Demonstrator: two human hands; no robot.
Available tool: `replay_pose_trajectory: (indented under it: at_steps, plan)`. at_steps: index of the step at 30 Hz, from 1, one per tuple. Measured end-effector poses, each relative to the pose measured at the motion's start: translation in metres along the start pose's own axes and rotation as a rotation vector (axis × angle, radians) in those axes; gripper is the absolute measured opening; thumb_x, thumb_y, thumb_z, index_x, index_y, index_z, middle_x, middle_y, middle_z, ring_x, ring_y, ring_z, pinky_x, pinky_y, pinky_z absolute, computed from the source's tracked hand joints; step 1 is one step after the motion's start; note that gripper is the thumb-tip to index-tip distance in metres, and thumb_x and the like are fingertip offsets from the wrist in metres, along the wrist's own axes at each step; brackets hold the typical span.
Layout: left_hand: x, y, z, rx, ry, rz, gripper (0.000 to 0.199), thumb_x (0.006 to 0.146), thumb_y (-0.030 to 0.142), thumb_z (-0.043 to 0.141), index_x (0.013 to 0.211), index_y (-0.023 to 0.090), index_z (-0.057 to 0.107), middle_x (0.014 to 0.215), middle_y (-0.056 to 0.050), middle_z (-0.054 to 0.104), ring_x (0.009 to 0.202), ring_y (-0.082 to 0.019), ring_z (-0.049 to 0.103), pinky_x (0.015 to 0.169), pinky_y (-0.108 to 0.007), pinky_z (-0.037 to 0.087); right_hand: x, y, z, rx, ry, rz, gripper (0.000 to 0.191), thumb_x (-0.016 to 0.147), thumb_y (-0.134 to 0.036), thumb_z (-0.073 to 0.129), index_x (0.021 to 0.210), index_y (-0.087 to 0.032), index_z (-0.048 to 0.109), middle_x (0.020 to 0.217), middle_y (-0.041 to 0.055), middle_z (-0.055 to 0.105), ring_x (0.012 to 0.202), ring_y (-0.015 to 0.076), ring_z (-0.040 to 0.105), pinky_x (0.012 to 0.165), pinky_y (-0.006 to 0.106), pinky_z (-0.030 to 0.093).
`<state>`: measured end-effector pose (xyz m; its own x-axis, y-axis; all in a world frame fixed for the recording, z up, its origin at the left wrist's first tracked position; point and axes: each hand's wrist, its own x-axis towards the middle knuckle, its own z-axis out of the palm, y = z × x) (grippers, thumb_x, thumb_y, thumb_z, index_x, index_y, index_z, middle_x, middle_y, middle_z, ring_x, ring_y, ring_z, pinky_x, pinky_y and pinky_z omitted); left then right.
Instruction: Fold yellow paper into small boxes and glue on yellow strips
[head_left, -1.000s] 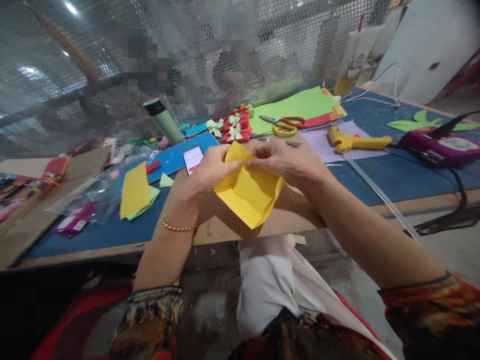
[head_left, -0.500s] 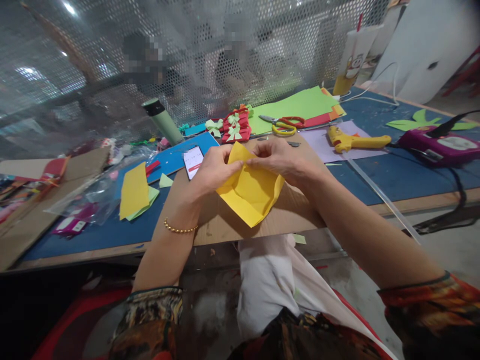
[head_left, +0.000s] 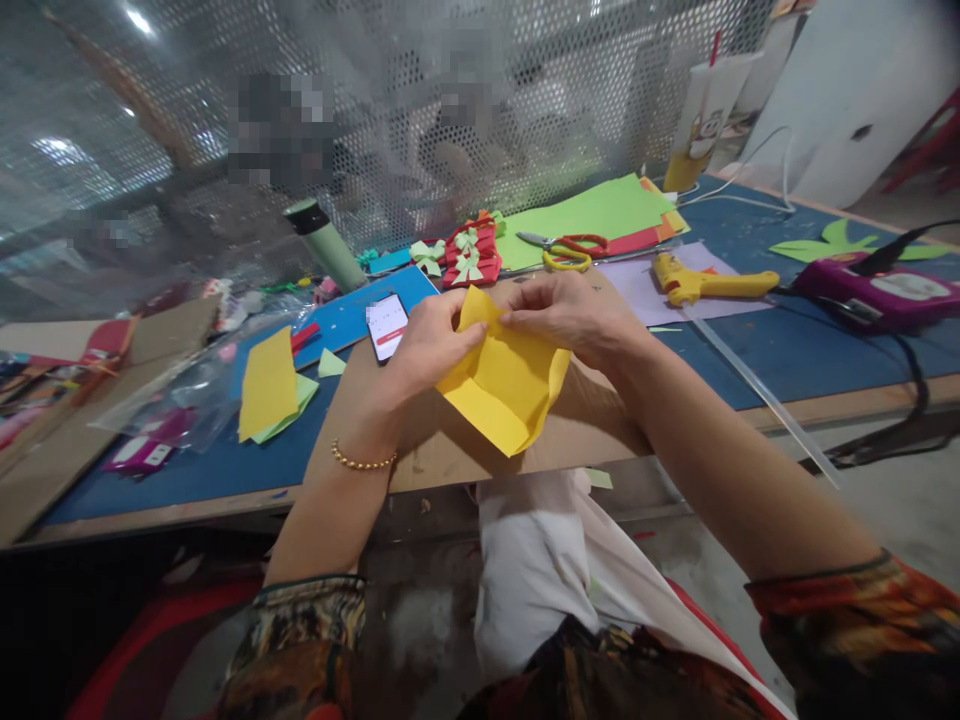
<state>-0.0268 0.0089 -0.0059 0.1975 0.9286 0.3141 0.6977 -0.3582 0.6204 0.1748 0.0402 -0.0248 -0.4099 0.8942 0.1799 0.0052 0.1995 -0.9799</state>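
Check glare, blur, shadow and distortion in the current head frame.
Head view, upper left: lights glare; head view, top: mesh screen hazy, pixelated patches over it; head view, centre: yellow paper has readable folds, soft shadow on the brown board; head view, upper right: cup leans, probably lens distortion.

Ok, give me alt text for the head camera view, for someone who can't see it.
A person's left hand and right hand hold a creased yellow paper over a brown board on a blue-topped table. A phone lies near the left hand, scissors beyond the hands, and a yellow glue gun to the right.
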Motion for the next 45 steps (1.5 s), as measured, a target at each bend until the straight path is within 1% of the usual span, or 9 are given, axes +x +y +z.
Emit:
replay_pose_trajectory:
  at_steps: [3, 8, 15, 22, 28, 35, 39, 42, 45]
  plan:
    - [0.0, -0.003, 0.001, 0.087, 0.039, 0.026, 0.015, 0.083, 0.03, 0.062, 0.089, 0.019, 0.069, 0.094, -0.006, 0.076, 0.085, -0.02, 0.064, 0.069, -0.03, 0.047, -0.001, -0.002, 0.001, -0.002, -0.013, -0.012, 0.012, 0.073, -0.021, 0.082, 0.069, -0.019, 0.071, 0.07, 0.0013, 0.07, 0.064, 0.0134, 0.06, 0.056, 0.025, 0.047]
    - [-0.002, 0.0, 0.002, 0.145, 0.044, 0.054, 0.013, 0.084, 0.029, 0.061, 0.087, 0.019, 0.068, 0.092, -0.005, 0.075, 0.082, -0.02, 0.063, 0.069, -0.031, 0.044, -0.002, -0.003, 0.001, 0.001, -0.019, -0.02, 0.016, 0.073, -0.021, 0.085, 0.072, -0.019, 0.069, 0.072, 0.0019, 0.071, 0.065, 0.0148, 0.062, 0.06, 0.027, 0.049]
    - [-0.002, 0.006, 0.001, 0.155, -0.012, 0.091, 0.014, 0.082, 0.022, 0.058, 0.091, 0.018, 0.069, 0.092, -0.004, 0.076, 0.081, -0.019, 0.063, 0.069, -0.03, 0.045, -0.003, -0.004, 0.002, 0.015, -0.015, -0.048, 0.016, 0.075, -0.017, 0.083, 0.071, -0.019, 0.068, 0.07, -0.0008, 0.068, 0.064, 0.0124, 0.058, 0.061, 0.026, 0.046]
    - [-0.002, 0.006, 0.0, 0.216, -0.005, 0.169, 0.013, 0.084, 0.025, 0.059, 0.09, 0.018, 0.068, 0.095, -0.005, 0.079, 0.083, -0.02, 0.067, 0.072, -0.031, 0.047, 0.0, -0.004, 0.003, -0.004, 0.023, -0.035, 0.017, 0.075, -0.008, 0.082, 0.069, -0.017, 0.069, 0.069, -0.0011, 0.068, 0.063, 0.0112, 0.058, 0.063, 0.026, 0.046]
    - [-0.003, 0.009, -0.001, 0.239, -0.047, 0.192, 0.016, 0.086, 0.026, 0.058, 0.094, 0.018, 0.07, 0.096, -0.005, 0.079, 0.084, -0.02, 0.067, 0.074, -0.031, 0.049, 0.003, -0.001, 0.005, 0.024, 0.056, -0.032, 0.019, 0.074, -0.001, 0.08, 0.074, -0.017, 0.07, 0.07, -0.0007, 0.068, 0.063, 0.0116, 0.059, 0.06, 0.025, 0.046]
    - [-0.003, 0.012, 0.001, 0.222, -0.048, 0.244, 0.016, 0.092, 0.03, 0.058, 0.084, 0.018, 0.066, 0.091, -0.003, 0.077, 0.079, -0.018, 0.063, 0.072, -0.031, 0.047, 0.005, 0.002, 0.002, -0.016, 0.007, -0.067, 0.016, 0.074, -0.006, 0.083, 0.079, -0.017, 0.073, 0.072, 0.0002, 0.07, 0.066, 0.0118, 0.062, 0.059, 0.024, 0.047]
    - [-0.004, 0.01, 0.003, 0.229, -0.052, 0.224, 0.021, 0.094, 0.031, 0.058, 0.078, 0.018, 0.065, 0.08, -0.002, 0.073, 0.072, -0.016, 0.058, 0.065, -0.03, 0.039, 0.006, 0.006, 0.001, -0.034, -0.01, -0.091, 0.018, 0.075, -0.006, 0.085, 0.079, -0.016, 0.072, 0.075, 0.0014, 0.072, 0.067, 0.0123, 0.063, 0.062, 0.025, 0.049]
    - [-0.004, 0.009, 0.002, 0.243, -0.07, 0.203, 0.02, 0.093, 0.03, 0.061, 0.08, 0.017, 0.069, 0.078, -0.002, 0.072, 0.07, -0.016, 0.057, 0.064, -0.03, 0.038, 0.005, 0.006, 0.001, -0.061, -0.008, -0.093, 0.018, 0.076, -0.006, 0.084, 0.08, -0.017, 0.071, 0.075, 0.001, 0.071, 0.067, 0.0126, 0.062, 0.062, 0.026, 0.048]
    - [-0.004, 0.01, -0.001, 0.258, -0.084, 0.191, 0.016, 0.09, 0.025, 0.061, 0.081, 0.017, 0.071, 0.078, -0.002, 0.071, 0.07, -0.016, 0.057, 0.065, -0.03, 0.039, 0.002, 0.003, 0.0, -0.116, -0.01, -0.114, 0.017, 0.081, -0.014, 0.087, 0.077, -0.017, 0.07, 0.073, -0.0001, 0.069, 0.066, 0.0116, 0.059, 0.061, 0.025, 0.046]
